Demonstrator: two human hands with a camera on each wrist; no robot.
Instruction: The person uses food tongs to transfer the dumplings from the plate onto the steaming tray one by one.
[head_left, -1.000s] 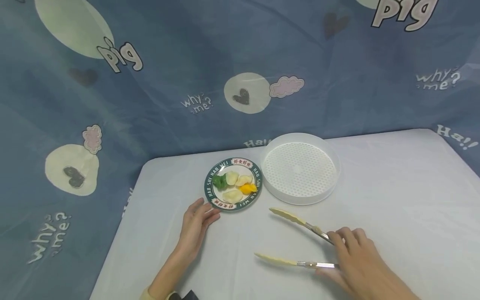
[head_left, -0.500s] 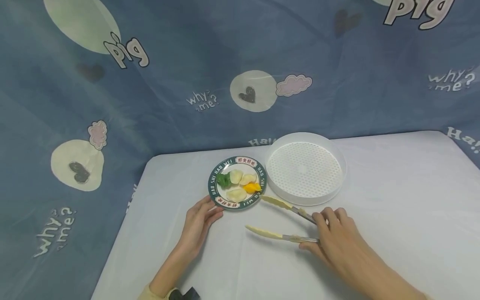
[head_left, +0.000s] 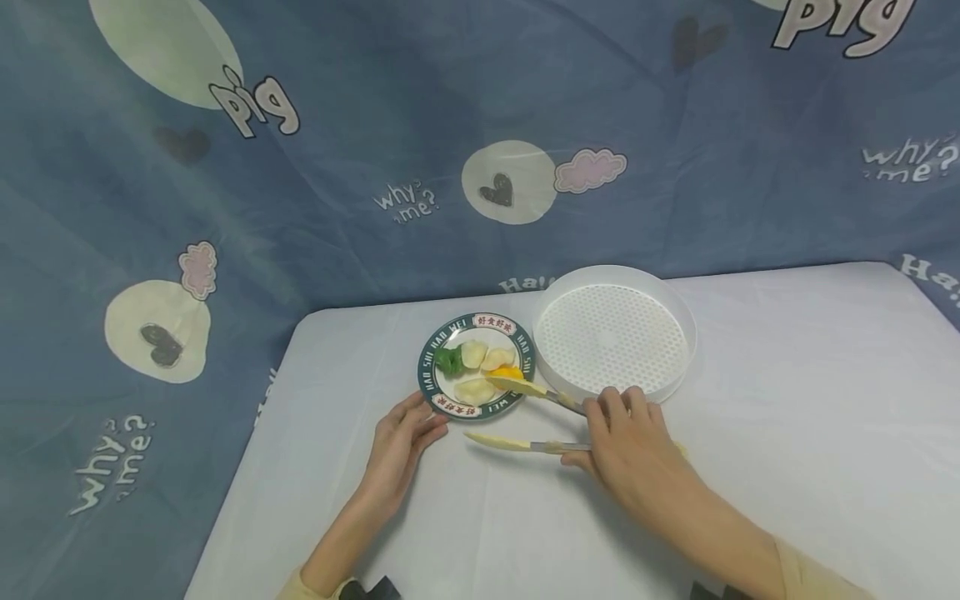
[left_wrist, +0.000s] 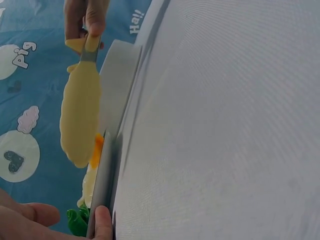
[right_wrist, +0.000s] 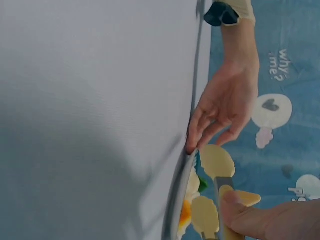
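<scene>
At the left of the lower middle of the frame is the left grip [head_left: 401, 442], a bare hand of the person. Its fingers are relaxed and touch the lower left edge of the plate [head_left: 426, 377], but they do not curl around it. The plate lies flat on the table [head_left: 795, 375] near the middle of the frame. On it are, from left to right, one green piece [head_left: 448, 362], three pale pieces [head_left: 473, 353] and one orange piece [head_left: 505, 372].

Next come the tongs [head_left: 501, 442], with their two ends wide apart. The upper end is over the right part of the plate and partly covers the orange piece in the head view; whether it touches this piece cannot be told. The lower end is outside the plate, toward the bottom of the frame.

The white tray [head_left: 615, 342] with many small holes stands just to the right of the plate. Below it, the right grip [head_left: 630, 454] has its fingers around the tongs.

As for progress, the tongs are brought to the food, which seems an early stage. All the pieces that can be seen lie on the plate, and the tongs do not yet hold any; the picking up looks undone.
</scene>
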